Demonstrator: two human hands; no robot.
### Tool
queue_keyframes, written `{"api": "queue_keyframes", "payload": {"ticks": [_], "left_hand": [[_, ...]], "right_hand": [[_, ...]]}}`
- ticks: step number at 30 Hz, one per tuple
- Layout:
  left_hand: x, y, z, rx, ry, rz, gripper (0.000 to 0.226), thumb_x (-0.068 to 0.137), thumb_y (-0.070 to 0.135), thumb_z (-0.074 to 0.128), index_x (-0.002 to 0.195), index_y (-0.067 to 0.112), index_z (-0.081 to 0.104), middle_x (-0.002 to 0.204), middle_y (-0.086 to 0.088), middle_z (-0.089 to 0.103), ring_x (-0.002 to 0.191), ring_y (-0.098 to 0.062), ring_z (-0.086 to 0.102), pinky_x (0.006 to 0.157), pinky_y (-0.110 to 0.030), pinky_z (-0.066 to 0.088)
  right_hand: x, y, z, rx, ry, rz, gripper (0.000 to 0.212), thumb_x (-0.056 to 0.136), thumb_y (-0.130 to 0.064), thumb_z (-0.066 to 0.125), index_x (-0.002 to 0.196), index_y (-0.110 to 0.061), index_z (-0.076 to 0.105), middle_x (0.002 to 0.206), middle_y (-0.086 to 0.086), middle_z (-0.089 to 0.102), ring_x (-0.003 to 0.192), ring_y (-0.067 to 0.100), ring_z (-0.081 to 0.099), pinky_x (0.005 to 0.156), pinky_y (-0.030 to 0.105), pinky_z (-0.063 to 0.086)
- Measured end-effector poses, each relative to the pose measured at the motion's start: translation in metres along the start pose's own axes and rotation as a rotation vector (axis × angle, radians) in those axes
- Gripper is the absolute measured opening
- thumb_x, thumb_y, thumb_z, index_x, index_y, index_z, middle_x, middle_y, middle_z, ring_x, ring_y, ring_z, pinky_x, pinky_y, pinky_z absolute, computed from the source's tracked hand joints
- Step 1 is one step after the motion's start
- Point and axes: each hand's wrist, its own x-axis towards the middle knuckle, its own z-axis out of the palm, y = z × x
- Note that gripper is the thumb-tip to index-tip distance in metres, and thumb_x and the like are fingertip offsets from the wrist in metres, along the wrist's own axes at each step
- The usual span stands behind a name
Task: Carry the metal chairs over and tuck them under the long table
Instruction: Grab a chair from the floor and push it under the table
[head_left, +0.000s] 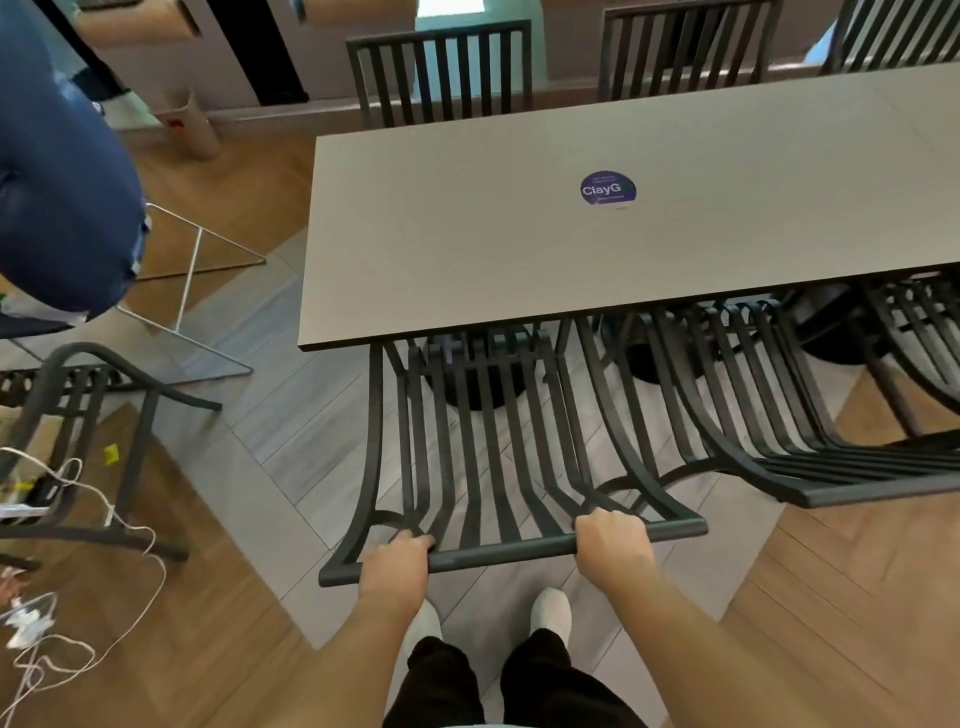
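At table's (519, 249) near edge, both hands' fingers (415, 540) clamp chair's (498, 467) top rail; seat tucked under.

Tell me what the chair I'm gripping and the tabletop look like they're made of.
Chair: apparently metal with a matte black coating, judging by its thin curved slats and tubular top rail, which both hands, left and right, grip. Table: likely a laminate board; flat, matte grey-beige surface with a thin dark edge. The core isn't visible.
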Motion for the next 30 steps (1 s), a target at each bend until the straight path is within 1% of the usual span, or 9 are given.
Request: {"api": "queue_keyframes", "payload": {"ticks": [4, 9, 14, 18, 21, 23, 25, 27, 30], "left_hand": [[0.011, 0.014, -0.007, 0.040, 0.023, 0.024, 0.053, 0.099, 0.006, 0.052, 0.145, 0.033, 0.052, 0.125, -0.002, 0.061, 0.108, -0.025, 0.065, 0.093, -0.038, 0.053], [0.026, 0.016, -0.016, 0.047, 0.051, 0.030, 0.053, 0.100, 0.006, 0.051, 0.146, 0.033, 0.051, 0.123, -0.003, 0.065, 0.106, -0.026, 0.067, 0.091, -0.037, 0.055], [0.041, 0.009, -0.027, 0.055, 0.049, 0.015, 0.051, 0.103, 0.009, 0.048, 0.146, 0.035, 0.051, 0.115, -0.003, 0.068, 0.103, -0.025, 0.068, 0.087, -0.037, 0.057], [0.057, -0.002, -0.039, 0.052, 0.043, 0.002, 0.055, 0.101, 0.006, 0.044, 0.145, 0.037, 0.051, 0.111, -0.002, 0.069, 0.099, -0.024, 0.068, 0.082, -0.036, 0.058], [0.066, -0.015, -0.044, 0.034, 0.039, -0.017, 0.054, 0.100, 0.006, 0.045, 0.143, 0.038, 0.054, 0.109, -0.001, 0.067, 0.097, -0.022, 0.066, 0.080, -0.035, 0.057], [0.067, -0.026, -0.044, 0.031, 0.028, -0.034, 0.056, 0.100, 0.008, 0.045, 0.145, 0.041, 0.052, 0.110, 0.000, 0.066, 0.098, -0.022, 0.066, 0.081, -0.035, 0.057], [0.066, -0.034, -0.042, 0.037, 0.019, -0.047, 0.060, 0.101, 0.007, 0.045, 0.148, 0.043, 0.048, 0.110, 0.000, 0.066, 0.098, -0.022, 0.067, 0.081, -0.034, 0.057], [0.069, -0.037, -0.041, 0.048, 0.008, -0.049, 0.062, 0.101, 0.006, 0.045, 0.150, 0.043, 0.045, 0.110, 0.000, 0.066, 0.098, -0.022, 0.067, 0.082, -0.034, 0.058], [0.071, -0.034, -0.043, 0.073, -0.012, -0.054, 0.062, 0.101, 0.007, 0.047, 0.151, 0.042, 0.043, 0.109, -0.001, 0.066, 0.096, -0.021, 0.067, 0.083, -0.035, 0.058]], "right_hand": [[0.008, 0.017, -0.001, 0.026, 0.000, 0.022, 0.017, 0.100, -0.026, 0.056, 0.112, -0.021, 0.068, 0.100, 0.000, 0.068, 0.091, 0.020, 0.067, 0.083, 0.034, 0.055], [0.027, 0.024, -0.008, 0.039, 0.014, 0.030, 0.016, 0.100, -0.026, 0.056, 0.110, -0.021, 0.067, 0.100, 0.001, 0.070, 0.094, 0.023, 0.068, 0.086, 0.036, 0.053], [0.046, 0.023, -0.020, 0.037, 0.025, 0.011, 0.015, 0.099, -0.025, 0.055, 0.108, -0.021, 0.067, 0.097, 0.001, 0.070, 0.090, 0.024, 0.067, 0.080, 0.035, 0.051], [0.060, 0.017, -0.035, 0.033, 0.038, -0.005, 0.015, 0.099, -0.023, 0.055, 0.109, -0.021, 0.066, 0.094, 0.001, 0.067, 0.089, 0.024, 0.066, 0.077, 0.035, 0.046], [0.069, 0.006, -0.047, 0.048, 0.042, -0.020, 0.013, 0.099, -0.023, 0.056, 0.107, -0.020, 0.066, 0.082, -0.001, 0.057, 0.078, 0.022, 0.058, 0.074, 0.035, 0.042], [0.071, -0.004, -0.050, 0.067, 0.031, -0.037, 0.013, 0.100, -0.022, 0.056, 0.108, -0.019, 0.066, 0.080, -0.001, 0.055, 0.075, 0.021, 0.055, 0.076, 0.035, 0.042], [0.069, -0.012, -0.049, 0.065, 0.021, -0.047, 0.014, 0.101, -0.022, 0.055, 0.110, -0.019, 0.066, 0.085, 0.000, 0.061, 0.079, 0.022, 0.059, 0.080, 0.036, 0.046], [0.069, -0.016, -0.049, 0.058, 0.014, -0.044, 0.016, 0.101, -0.021, 0.055, 0.112, -0.019, 0.066, 0.095, 0.002, 0.068, 0.089, 0.024, 0.065, 0.085, 0.038, 0.048], [0.072, -0.014, -0.047, 0.061, 0.009, -0.045, 0.017, 0.101, -0.023, 0.057, 0.115, -0.018, 0.066, 0.101, 0.004, 0.069, 0.094, 0.025, 0.065, 0.091, 0.039, 0.048]]}}
